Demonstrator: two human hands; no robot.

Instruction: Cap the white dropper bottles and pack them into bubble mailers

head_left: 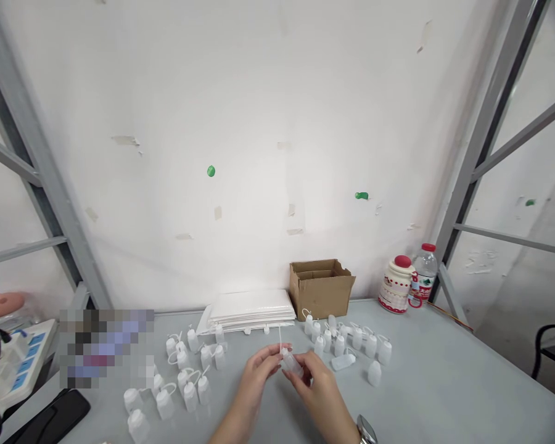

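Currently, left hand point(264, 365) pinches the neck end, right hand point(315, 377) the body, of a bottle point(293, 364) slanting in front of the cardboard box point(324, 297)

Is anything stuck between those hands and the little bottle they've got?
No, nothing that I can see. The right hand holds the little bottle directly, and the fingers of the left hand are right at its top end. The other bottles are off to both sides, not in between.

One near, head-worn view over the grey table point(411, 376), forward and down toward the white wall point(259, 123)
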